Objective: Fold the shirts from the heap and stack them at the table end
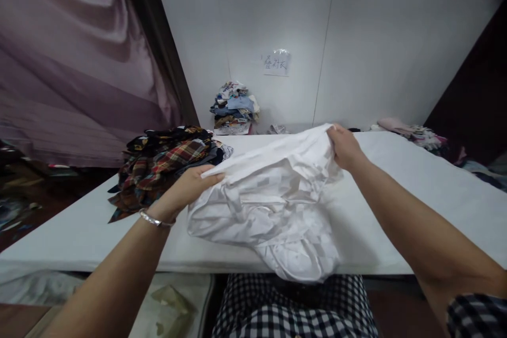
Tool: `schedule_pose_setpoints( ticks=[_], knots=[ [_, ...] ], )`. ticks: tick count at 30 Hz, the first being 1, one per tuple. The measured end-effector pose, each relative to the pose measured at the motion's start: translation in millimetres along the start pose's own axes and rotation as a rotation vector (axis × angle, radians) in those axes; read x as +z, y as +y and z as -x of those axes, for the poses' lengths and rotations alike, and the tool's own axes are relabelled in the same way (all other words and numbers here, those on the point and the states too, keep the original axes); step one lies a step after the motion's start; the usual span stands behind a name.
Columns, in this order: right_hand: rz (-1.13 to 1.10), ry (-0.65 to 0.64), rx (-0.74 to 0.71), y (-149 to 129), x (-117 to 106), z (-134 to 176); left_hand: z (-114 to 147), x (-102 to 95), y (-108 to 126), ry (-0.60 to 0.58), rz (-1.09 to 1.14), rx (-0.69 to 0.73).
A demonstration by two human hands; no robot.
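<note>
A white shirt (273, 211) with a faint check pattern is stretched between my two hands above the table's near edge. My left hand (198, 185), with a bracelet at the wrist, pinches its left corner. At the upper right corner, my right hand (345, 147) is closed on the cloth. The top edge runs taut between them, slanting up to the right. Below it the fabric hangs in loose, crumpled folds, and its lowest part droops over the front edge of the white table (400, 190).
A heap of plaid and dark shirts (166, 163) lies on the left of the table. At the back stands a stack of folded clothes (234, 108) by the wall, under a paper sign (276, 64). More clothes (420, 134) lie along the right edge. A pink curtain (75, 53) hangs at left.
</note>
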State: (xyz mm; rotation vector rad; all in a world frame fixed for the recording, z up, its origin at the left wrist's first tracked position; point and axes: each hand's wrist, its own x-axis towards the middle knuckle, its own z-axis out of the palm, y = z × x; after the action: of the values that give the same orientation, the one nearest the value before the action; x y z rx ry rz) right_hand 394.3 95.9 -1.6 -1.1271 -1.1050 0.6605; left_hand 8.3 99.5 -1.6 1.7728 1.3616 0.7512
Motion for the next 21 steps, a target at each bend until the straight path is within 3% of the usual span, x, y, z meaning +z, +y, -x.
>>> schedule_pose_setpoints(
  ticks=[3, 6, 9, 11, 14, 18, 19, 21],
  knots=[
    [0.077, 0.105, -0.128, -27, -18, -3, 2, -1.6, 14, -0.033, -0.271, 0.199],
    [0.289, 0.199, -0.268, -45, -40, 4, 9, 7.9, 12, -0.060, -0.626, 0.370],
    [0.515, 0.230, -0.400, -52, -57, 16, 13, 16.4, 2, -0.052, -0.892, 0.402],
    [0.651, 0.212, -0.471, -54, -63, 24, 12, 14.1, -1, 0.037, -0.985, 0.348],
    [0.733, 0.023, -0.408, -59, -65, 37, 7, -3.2, 10, 0.237, -1.007, 0.253],
    [0.793, -0.431, -0.167, -71, -53, 57, -7, -42.2, 39, 0.555, -1.012, 0.021],
    [0.814, -0.537, -0.120, -74, -47, 62, -14, -52.5, 45, 0.607, -0.970, -0.033],
    [0.831, -0.690, -0.076, -80, -32, 72, -29, -70.9, 58, 0.594, -0.788, -0.026]
  ],
)
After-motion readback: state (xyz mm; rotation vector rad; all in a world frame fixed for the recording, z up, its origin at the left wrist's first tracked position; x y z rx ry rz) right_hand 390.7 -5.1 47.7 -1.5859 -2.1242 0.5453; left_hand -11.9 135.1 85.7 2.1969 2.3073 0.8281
